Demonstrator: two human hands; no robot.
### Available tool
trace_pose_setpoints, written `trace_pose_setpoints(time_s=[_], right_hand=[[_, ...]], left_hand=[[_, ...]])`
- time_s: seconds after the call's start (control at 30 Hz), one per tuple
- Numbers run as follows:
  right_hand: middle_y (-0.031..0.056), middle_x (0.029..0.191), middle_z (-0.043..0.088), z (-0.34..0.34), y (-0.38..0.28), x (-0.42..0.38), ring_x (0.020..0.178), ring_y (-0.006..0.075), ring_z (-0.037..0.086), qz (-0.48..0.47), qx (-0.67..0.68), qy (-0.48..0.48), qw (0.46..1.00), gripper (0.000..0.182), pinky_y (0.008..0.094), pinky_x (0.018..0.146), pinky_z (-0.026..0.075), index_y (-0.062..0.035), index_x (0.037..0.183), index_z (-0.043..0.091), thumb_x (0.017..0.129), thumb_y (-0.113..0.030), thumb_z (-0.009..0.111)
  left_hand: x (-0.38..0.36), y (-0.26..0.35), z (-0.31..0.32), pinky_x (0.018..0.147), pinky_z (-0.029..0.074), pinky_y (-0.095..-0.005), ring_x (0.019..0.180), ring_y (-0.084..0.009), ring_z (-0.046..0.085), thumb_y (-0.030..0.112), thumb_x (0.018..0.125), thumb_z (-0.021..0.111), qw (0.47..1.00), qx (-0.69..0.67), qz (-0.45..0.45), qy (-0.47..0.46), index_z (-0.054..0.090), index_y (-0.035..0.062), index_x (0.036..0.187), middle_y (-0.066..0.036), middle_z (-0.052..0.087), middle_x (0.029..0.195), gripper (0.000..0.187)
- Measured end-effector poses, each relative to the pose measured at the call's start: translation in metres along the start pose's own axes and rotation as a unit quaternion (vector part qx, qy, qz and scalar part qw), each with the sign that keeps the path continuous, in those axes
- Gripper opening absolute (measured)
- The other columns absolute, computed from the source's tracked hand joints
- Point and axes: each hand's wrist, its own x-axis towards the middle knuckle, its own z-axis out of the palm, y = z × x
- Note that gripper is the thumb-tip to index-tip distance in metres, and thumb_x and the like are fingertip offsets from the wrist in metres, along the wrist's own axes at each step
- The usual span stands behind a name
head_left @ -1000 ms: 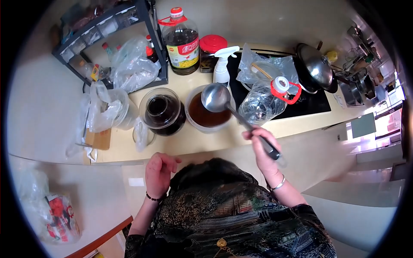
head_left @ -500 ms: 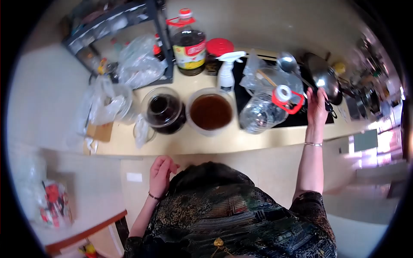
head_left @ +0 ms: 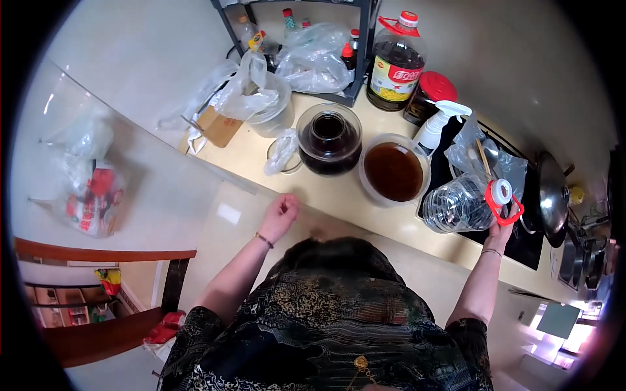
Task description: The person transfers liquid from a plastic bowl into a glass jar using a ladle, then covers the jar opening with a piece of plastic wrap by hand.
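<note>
My left hand (head_left: 282, 214) hovers off the counter's front edge, fingers curled in with nothing in them. Over on the right, my right hand (head_left: 501, 236) is at the red carrying handle of a clear plastic bottle (head_left: 456, 203), its fingers passing behind the handle and partly hidden. The bottle leans on its side, its white-capped neck to the right. Behind it, a ladle (head_left: 491, 156) lies by wooden chopsticks (head_left: 482, 155) and a plastic bag (head_left: 464, 151). Left of the bottle stand a tub of brown liquid (head_left: 394, 171) and a glass jar of dark liquid (head_left: 329, 140).
A large oil bottle (head_left: 395, 75), a red-lidded jar (head_left: 435, 91) and a white spray bottle (head_left: 440, 124) line the back. A dark shelf (head_left: 355, 91), a bagged plastic tub (head_left: 270, 117) and a cutting board (head_left: 220, 127) stand left. A wok (head_left: 553, 189) is far right.
The view has swung left. My right hand has come away from the ladle, down to the bottle's red handle; the ladle now lies near the chopsticks. My left hand stays curled.
</note>
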Motion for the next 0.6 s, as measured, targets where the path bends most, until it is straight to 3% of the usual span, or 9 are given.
trace_pose_setpoints(time_s=[0.07,0.13,0.2,0.27,0.33,0.4,0.47,0.6], right_hand=[[0.0184,0.114,0.055,0.004,0.002,-0.010,0.107,0.0261,0.056,-0.019,0.006,0.026,0.999,0.054,0.0393,0.093,0.049,0.0083,0.123,0.044,0.091,-0.033,0.057],[0.0180,0.112,0.055,-0.024,0.005,0.010,0.107,0.0250,0.055,-0.009,0.041,0.042,0.998,0.052,0.0385,0.092,0.049,0.0079,0.120,0.046,0.090,-0.033,0.059],[0.0176,0.115,0.056,-0.035,0.010,0.014,0.106,0.0257,0.056,-0.003,0.054,0.043,0.998,0.053,0.0379,0.090,0.051,0.0047,0.123,0.046,0.090,-0.035,0.058],[0.0172,0.118,0.056,-0.045,0.013,0.012,0.105,0.0263,0.058,0.002,0.067,0.046,0.997,0.053,0.0374,0.088,0.052,0.0014,0.125,0.047,0.090,-0.037,0.058],[0.0154,0.108,0.056,-0.050,0.013,0.003,0.103,0.0256,0.056,-0.007,0.051,-0.025,0.998,0.046,0.0387,0.093,0.048,0.0052,0.118,0.047,0.091,-0.030,0.058],[0.0149,0.109,0.056,-0.061,0.016,0.011,0.105,0.0261,0.055,-0.020,0.054,-0.007,0.998,0.044,0.0391,0.092,0.049,0.0042,0.119,0.047,0.092,-0.029,0.057],[0.0144,0.111,0.056,-0.067,0.017,0.016,0.106,0.0266,0.055,-0.034,0.058,0.011,0.998,0.042,0.0394,0.091,0.050,0.0031,0.120,0.047,0.093,-0.028,0.056],[0.0137,0.114,0.056,-0.068,0.015,0.007,0.102,0.0244,0.057,-0.028,0.072,0.057,0.995,0.040,0.0345,0.085,0.053,0.0016,0.120,0.047,0.093,-0.027,0.055]], left_hand=[[0.011,0.003,-0.005,0.063,0.047,-0.0223,0.069,-0.0070,0.053,0.013,0.090,0.057,0.999,0.024,0.014,0.032,0.055,0.0012,0.103,0.000,0.057,0.079,0.018],[0.028,0.000,-0.013,0.062,0.047,-0.0225,0.069,-0.0058,0.053,0.015,0.090,0.057,0.979,0.145,0.071,0.125,0.056,0.0022,0.102,0.001,0.057,0.080,0.018],[0.050,-0.002,-0.024,0.061,0.047,-0.0239,0.068,-0.0093,0.055,0.011,0.087,0.059,0.963,0.183,0.102,0.168,0.058,0.0030,0.100,-0.002,0.059,0.079,0.015],[0.072,0.008,-0.034,0.062,0.049,-0.0279,0.070,-0.0167,0.059,0.008,0.083,0.060,0.867,0.348,0.281,0.218,0.059,0.0046,0.099,-0.007,0.062,0.084,0.016],[0.095,0.011,-0.035,0.064,0.050,-0.0308,0.074,-0.0209,0.061,0.010,0.081,0.061,0.871,0.386,0.237,0.190,0.060,0.0058,0.099,-0.009,0.062,0.089,0.018],[0.110,0.015,-0.031,0.066,0.051,-0.0338,0.077,-0.0251,0.062,0.012,0.079,0.062,0.870,0.421,0.196,0.163,0.061,0.0070,0.098,-0.011,0.063,0.093,0.020],[0.122,0.022,-0.022,0.071,0.052,-0.0383,0.083,-0.0274,0.063,0.020,0.078,0.064,0.791,0.578,0.119,0.161,0.062,0.0091,0.098,-0.011,0.063,0.096,0.023],[0.146,0.020,-0.018,0.073,0.052,-0.0393,0.087,-0.0283,0.063,0.026,0.074,0.065,0.743,0.658,0.015,0.123,0.064,0.0119,0.094,-0.009,0.066,0.093,0.025]])
